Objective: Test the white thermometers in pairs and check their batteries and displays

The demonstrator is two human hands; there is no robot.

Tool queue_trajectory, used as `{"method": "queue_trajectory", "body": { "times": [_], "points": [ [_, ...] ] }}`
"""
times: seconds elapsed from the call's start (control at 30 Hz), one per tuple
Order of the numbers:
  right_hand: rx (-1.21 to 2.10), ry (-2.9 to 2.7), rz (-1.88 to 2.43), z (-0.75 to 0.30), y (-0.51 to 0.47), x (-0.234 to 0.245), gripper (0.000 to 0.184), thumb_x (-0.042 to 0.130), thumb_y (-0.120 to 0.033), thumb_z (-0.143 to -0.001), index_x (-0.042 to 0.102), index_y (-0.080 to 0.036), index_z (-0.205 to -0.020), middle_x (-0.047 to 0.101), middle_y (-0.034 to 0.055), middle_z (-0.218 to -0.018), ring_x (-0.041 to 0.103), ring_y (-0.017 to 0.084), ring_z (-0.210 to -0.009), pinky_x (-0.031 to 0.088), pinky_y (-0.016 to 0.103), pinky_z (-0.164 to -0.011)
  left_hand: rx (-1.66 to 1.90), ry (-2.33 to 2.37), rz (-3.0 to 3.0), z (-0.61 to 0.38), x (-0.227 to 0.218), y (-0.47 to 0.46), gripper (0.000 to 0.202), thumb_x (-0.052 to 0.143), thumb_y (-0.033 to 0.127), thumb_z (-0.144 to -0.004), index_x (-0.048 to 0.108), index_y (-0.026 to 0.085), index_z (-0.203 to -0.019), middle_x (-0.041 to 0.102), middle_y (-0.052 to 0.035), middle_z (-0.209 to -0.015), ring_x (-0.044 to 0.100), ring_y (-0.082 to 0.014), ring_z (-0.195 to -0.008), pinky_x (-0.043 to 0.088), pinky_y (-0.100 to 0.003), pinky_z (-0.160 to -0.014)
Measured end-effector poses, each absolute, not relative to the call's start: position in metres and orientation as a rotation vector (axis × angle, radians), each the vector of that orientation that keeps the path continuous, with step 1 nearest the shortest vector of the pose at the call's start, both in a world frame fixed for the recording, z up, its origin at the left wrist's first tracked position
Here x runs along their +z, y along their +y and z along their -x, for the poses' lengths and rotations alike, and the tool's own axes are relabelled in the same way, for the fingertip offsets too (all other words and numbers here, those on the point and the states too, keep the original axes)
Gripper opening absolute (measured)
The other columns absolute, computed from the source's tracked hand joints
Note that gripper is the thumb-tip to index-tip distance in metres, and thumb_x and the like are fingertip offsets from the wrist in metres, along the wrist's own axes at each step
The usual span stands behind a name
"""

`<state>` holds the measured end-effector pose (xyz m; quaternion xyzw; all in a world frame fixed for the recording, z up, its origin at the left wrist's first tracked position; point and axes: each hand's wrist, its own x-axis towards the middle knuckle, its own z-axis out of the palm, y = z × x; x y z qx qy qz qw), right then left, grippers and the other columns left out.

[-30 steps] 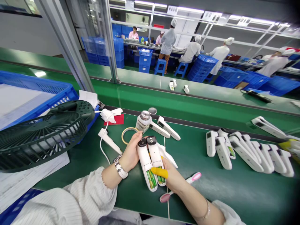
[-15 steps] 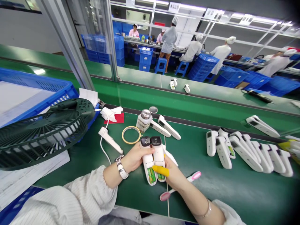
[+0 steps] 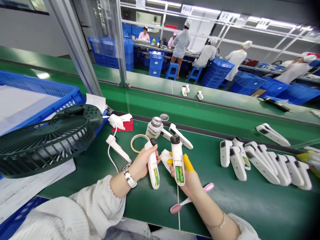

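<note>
Fingers (image 3: 151, 150) of the left hand (image 3: 140, 164) wrap the left device (image 3: 151, 163), thumb laid across it below its dark head, while the right hand (image 3: 191, 180), with yellow covers (image 3: 188, 162) on some fingers, grasps the right device (image 3: 177, 154) by its sides. Both devices hang apart from each other above the worktop (image 3: 225, 206), dark heads toward its far edge. Green batteries (image 3: 179, 174) show in both open bays; with no lid over them, they might drop out if either device were turned over or the two knocked together. Slack fingers on the smooth cases could let one slip. Under the right wrist, toward the near edge, lies the brush (image 3: 175, 209), which a lowered arm could shove off that edge. Near the far edge the bottle (image 3: 154, 128) stands just beyond the left device, so a forward swing might tip it. Left of the watch (image 3: 129, 176), the cord (image 3: 110, 156) loops loosely, and a sideways sweep could snag it.
</note>
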<state>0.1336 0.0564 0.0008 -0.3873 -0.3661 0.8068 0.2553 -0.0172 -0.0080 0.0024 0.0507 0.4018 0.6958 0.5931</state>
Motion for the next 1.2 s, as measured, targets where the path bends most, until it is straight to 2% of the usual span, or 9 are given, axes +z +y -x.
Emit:
{"method": "queue_trajectory", "body": {
  "times": [0.07,0.13,0.2,0.3,0.4,0.63,1.0,1.2],
  "points": [
    [2.210,-1.008,1.066,-0.134,0.056,-0.001,0.045,0.062,-0.058,-0.068,0.063,-0.016,-0.084,0.057,0.0016,-0.056,0.049,0.015,-0.051,0.040,0.028,-0.050,1.574,0.902,-0.093,0.015,0.001,-0.007,0.026,0.061,0.041,-0.075,0.057,0.016,-0.078,0.056,-0.0003,-0.063,0.056,-0.0127,-0.058,0.047,-0.027,-0.058],
    [2.208,-1.013,1.085,-0.134,0.054,-0.003,0.039,0.065,-0.054,-0.067,0.062,-0.016,-0.079,0.060,0.0033,-0.061,0.053,0.016,-0.056,0.043,0.029,-0.054,1.547,0.882,-0.062,0.014,0.001,-0.007,0.033,0.053,0.046,-0.079,0.058,0.014,-0.075,0.057,-0.0030,-0.064,0.057,-0.0144,-0.059,0.048,-0.029,-0.059],
    [2.206,-0.982,1.082,-0.133,0.052,-0.004,0.036,0.071,-0.046,-0.064,0.061,-0.017,-0.083,0.063,0.0041,-0.070,0.056,0.017,-0.064,0.046,0.030,-0.061,1.543,0.871,-0.025,0.014,0.002,-0.007,0.035,0.049,0.046,-0.081,0.058,0.013,-0.073,0.058,-0.0047,-0.066,0.058,-0.0153,-0.062,0.049,-0.029,-0.062],
    [2.232,-0.963,1.034,-0.133,0.050,-0.004,0.043,0.078,-0.035,-0.059,0.059,-0.022,-0.095,0.063,0.0020,-0.084,0.058,0.018,-0.076,0.048,0.033,-0.074,1.558,0.856,-0.005,0.015,0.002,-0.007,0.026,0.054,0.040,-0.080,0.060,0.014,-0.079,0.062,-0.0054,-0.071,0.060,-0.0164,-0.065,0.049,-0.031,-0.067],
    [2.270,-1.031,0.960,-0.133,0.049,-0.001,0.046,0.078,-0.031,-0.062,0.058,-0.026,-0.103,0.061,0.0000,-0.093,0.057,0.015,-0.083,0.046,0.032,-0.082,1.564,0.836,-0.028,0.015,0.000,-0.008,0.020,0.057,0.034,-0.079,0.060,0.016,-0.087,0.064,-0.0065,-0.078,0.061,-0.0172,-0.070,0.048,-0.032,-0.071],
    [2.293,-1.084,0.926,-0.132,0.050,0.003,0.044,0.077,-0.026,-0.063,0.057,-0.026,-0.103,0.058,0.0012,-0.102,0.055,0.016,-0.092,0.046,0.031,-0.084,1.609,0.834,-0.169,0.014,-0.001,-0.010,0.016,0.058,0.027,-0.079,0.059,0.017,-0.092,0.065,-0.0072,-0.087,0.062,-0.0159,-0.076,0.049,-0.032,-0.078],
    [2.298,-1.085,0.938,-0.133,0.051,-0.002,0.044,0.078,-0.027,-0.063,0.057,-0.027,-0.102,0.059,0.0000,-0.101,0.055,0.015,-0.088,0.045,0.032,-0.086,1.663,0.914,-0.186,0.017,-0.009,-0.009,0.021,0.066,0.031,-0.074,0.060,0.019,-0.090,0.066,-0.0054,-0.084,0.063,-0.0161,-0.073,0.051,-0.029,-0.067],
    [2.292,-1.127,0.902,-0.133,0.051,0.001,0.045,0.077,-0.025,-0.064,0.057,-0.026,-0.104,0.058,0.0004,-0.103,0.054,0.014,-0.088,0.045,0.028,-0.081,1.671,0.935,-0.195,0.016,-0.005,-0.008,0.022,0.069,0.029,-0.072,0.059,0.019,-0.089,0.064,-0.0033,-0.082,0.062,-0.0132,-0.073,0.051,-0.026,-0.070]
  ]
}}
